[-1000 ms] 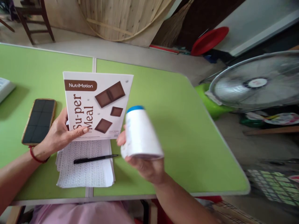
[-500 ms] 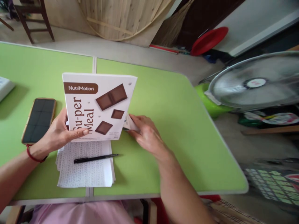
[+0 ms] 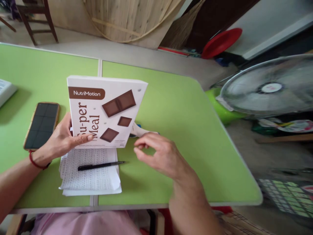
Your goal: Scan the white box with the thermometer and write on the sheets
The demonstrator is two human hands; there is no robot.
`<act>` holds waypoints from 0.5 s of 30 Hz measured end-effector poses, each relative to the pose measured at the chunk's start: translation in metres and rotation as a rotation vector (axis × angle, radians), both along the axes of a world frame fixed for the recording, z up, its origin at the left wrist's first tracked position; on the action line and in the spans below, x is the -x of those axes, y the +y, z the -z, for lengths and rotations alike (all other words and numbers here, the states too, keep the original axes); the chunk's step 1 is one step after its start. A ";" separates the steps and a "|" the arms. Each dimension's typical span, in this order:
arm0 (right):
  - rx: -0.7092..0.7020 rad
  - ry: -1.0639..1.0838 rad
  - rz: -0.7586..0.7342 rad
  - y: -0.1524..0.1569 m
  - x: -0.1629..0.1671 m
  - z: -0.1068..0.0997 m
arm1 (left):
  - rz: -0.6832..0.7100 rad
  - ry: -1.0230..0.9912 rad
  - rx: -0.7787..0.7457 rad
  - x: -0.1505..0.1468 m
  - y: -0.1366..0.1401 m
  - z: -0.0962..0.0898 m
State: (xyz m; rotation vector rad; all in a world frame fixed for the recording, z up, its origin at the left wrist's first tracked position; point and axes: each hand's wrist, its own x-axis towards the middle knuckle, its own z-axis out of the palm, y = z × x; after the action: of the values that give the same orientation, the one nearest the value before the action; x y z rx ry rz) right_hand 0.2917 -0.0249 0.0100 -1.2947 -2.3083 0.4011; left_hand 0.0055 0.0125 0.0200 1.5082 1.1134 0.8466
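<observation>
My left hand (image 3: 62,137) grips a white box (image 3: 111,111) printed "NutriMotion Su-per Meal" with pictures of chocolate pieces. The box stands tilted above the table, its front facing me, the thumb across its lower left corner. My right hand (image 3: 158,151) hovers just right of the box, with curled fingers, a small gap between thumb and forefinger, and nothing visible in them. Behind the box's lower right edge, a white handle-like object (image 3: 141,130) with a bit of blue lies on the table, mostly hidden. Under the box, a black pen (image 3: 100,165) rests on handwritten paper sheets (image 3: 90,181).
A phone in a yellowish case (image 3: 41,125) lies left of my left hand on the green table (image 3: 171,104). Part of a white object (image 3: 6,91) shows at the left edge. Beyond the table's right side stands a green fan (image 3: 271,88).
My right hand has let go of the white handle-like object and drawn back toward me and to the right. My left hand still holds the box, nearly unmoved.
</observation>
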 end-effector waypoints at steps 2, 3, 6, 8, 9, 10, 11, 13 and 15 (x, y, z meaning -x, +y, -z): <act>0.086 0.064 -0.206 -0.009 0.011 -0.005 | 0.007 0.012 -0.008 0.000 0.000 0.000; 0.085 0.052 -0.265 -0.012 0.017 -0.005 | 0.009 0.015 -0.009 0.000 0.000 0.000; 0.032 -0.129 -0.272 -0.020 0.033 0.005 | -0.012 0.019 -0.009 0.001 0.000 0.001; 0.041 -0.254 -0.250 -0.023 0.038 0.012 | -0.035 0.014 0.001 0.000 -0.001 0.002; 0.056 -0.294 -0.246 -0.024 0.040 0.014 | -0.044 0.004 0.006 0.000 -0.001 0.001; 0.072 -0.319 -0.245 -0.025 0.041 0.015 | -0.049 -0.011 0.012 -0.001 -0.002 0.001; 0.089 -0.333 -0.246 -0.025 0.041 0.015 | -0.052 -0.028 0.013 -0.001 -0.002 0.000; 0.108 -0.346 -0.240 -0.025 0.041 0.013 | -0.081 -0.056 -0.040 -0.002 -0.001 -0.003; 0.118 -0.350 -0.246 -0.025 0.041 0.011 | -0.132 -0.046 -0.122 -0.002 0.000 -0.005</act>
State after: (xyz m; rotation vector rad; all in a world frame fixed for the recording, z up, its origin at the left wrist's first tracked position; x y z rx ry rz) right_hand 0.2503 -0.0503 -0.0006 -1.2169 -2.7917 0.4238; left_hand 0.0072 0.0126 0.0255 1.5188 1.1546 1.0512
